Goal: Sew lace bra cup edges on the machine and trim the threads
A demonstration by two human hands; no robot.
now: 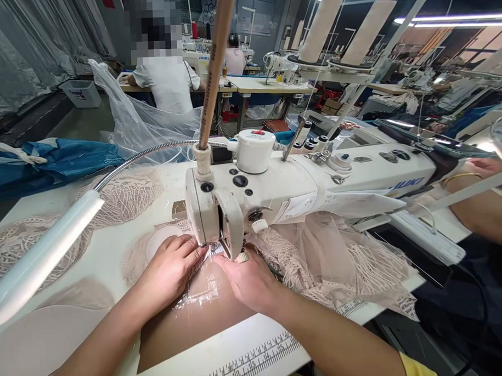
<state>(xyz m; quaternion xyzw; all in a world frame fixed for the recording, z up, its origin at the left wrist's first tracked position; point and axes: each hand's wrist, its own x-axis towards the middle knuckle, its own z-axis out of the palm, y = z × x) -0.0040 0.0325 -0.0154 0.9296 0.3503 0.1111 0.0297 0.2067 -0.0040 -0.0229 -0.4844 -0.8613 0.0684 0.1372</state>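
A white sewing machine (255, 185) stands across the table, its needle area between my hands. My left hand (171, 267) lies left of the presser foot (213, 248), fingers together and pressed onto beige lace fabric (134, 260). My right hand (252, 278) is closed at the lace on the other side, thumb pointing to the needle; its other fingers are partly hidden behind the machine head. Beneath both hands lies a brown sheet (190, 327) with clear tape (201, 291) on it. A gathered heap of lace and mesh (331, 256) rests to the right, under the machine arm.
Lace pieces (123, 198) and a smooth pale cup (46, 343) lie on the left. A lit lamp tube (51, 252) reaches in there. A printed ruler (257, 363) runs along the front edge. Thread cones (321, 26) stand above. Another person's arm (477, 202) is at right.
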